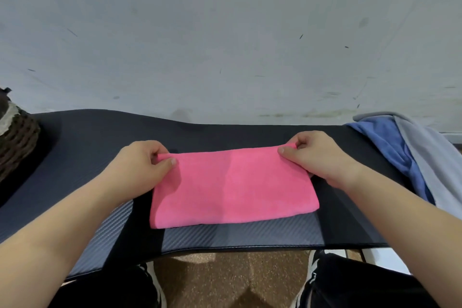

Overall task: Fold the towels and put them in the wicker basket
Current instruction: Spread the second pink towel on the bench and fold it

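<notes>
Fingers (172, 161) of the left hand (140, 165) and right hand (315, 155) pinched the pink towel's (232, 187) far corners. I judged a clean fold wanted corners level and edges matched.

You are pinching the pink towel's (232, 185) far corners with your left hand (145, 166) and right hand (316, 156) on the table (87, 137).

Matt fleecy cloth pink towel (232, 187); carbon-weave textured table (237, 235); woven wicker basket (17, 142).
</notes>
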Available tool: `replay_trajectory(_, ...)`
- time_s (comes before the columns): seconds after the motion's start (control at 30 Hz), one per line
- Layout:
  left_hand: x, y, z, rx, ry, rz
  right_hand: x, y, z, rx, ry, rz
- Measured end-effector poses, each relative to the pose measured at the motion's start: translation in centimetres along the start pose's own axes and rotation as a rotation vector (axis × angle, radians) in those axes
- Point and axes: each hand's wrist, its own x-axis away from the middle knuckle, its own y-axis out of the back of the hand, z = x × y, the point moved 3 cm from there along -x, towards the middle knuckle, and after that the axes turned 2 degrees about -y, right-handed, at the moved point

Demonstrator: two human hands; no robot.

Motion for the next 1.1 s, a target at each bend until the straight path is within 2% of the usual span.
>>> replay_trajectory(0.07, 0.1, 0.1, -0.5, -0.052, -0.005, 0.001, -0.1, 0.0, 0.1, 0.024, 0.006, -0.032)
replay_trajectory(0.17, 0.3, 0.0, -0.8, -0.164, -0.044, 0.051, 0.4, 0.2, 0.5, 0.309, 0.088, -0.124)
replay_trajectory(0.23, 0.4, -0.3, -0.9, -0.182, -0.037, 0.098, 1.0, 0.1, 0.9, 0.457, 0.188, -0.186)
replay_trajectory(0.3, 0.6, -0.4, -1.3, -0.141, -0.007, 0.112, 2.2, -0.4, 1.8, 0.489, 0.368, -0.208)
replay_trajectory(0.33, 0.7, -0.4, -1.4, -0.132, 0.003, 0.111, 3.0, -0.9, 2.4, 0.494, 0.466, -0.176)
replay_trajectory(0.4, 0.7, -0.4, -1.6, -0.134, 0.022, 0.118, 4.7, -2.5, 3.1, 0.532, 0.554, 0.003)
replay_trajectory(0.5, 1.0, 0.0, -1.0, -0.066, 0.09, 0.137, 6.3, -5.0, 1.9, 0.704, 0.441, 0.313)
replay_trajectory(0.6, 1.8, 0.8, -0.8, 0.241, 0.12, 0.105, 6.2, -5.7, 0.2, 0.852, 0.41, 0.37)
replay_trajectory(0.73, 2.7, 1.9, -2.2, 0.547, 0.067, 0.012, 6.0, -6.3, 0.0, 0.872, 0.416, 0.33)
replay_trajectory(0.83, 3.2, 2.1, -2.9, 0.559, 0.061, -0.057, 6.3, -6.7, 0.4, 0.79, 0.432, 0.315)
replay_trajectory(0.93, 3.5, 2.2, -3.7, 0.543, 0.08, -0.116, 6.7, -5.7, 1.6, 0.609, 0.454, 0.303)
replay_trajectory(1.0, 3.9, 2.1, -4.4, 0.574, 0.096, -0.132, 6.7, -4.3, 2.2, 0.46, 0.44, 0.241)
replay_trajectory(1.1, 4.2, 1.6, -6.4, 0.623, 0.087, -0.109, 6.2, -1.7, 2.3, 0.302, 0.406, 0.028)
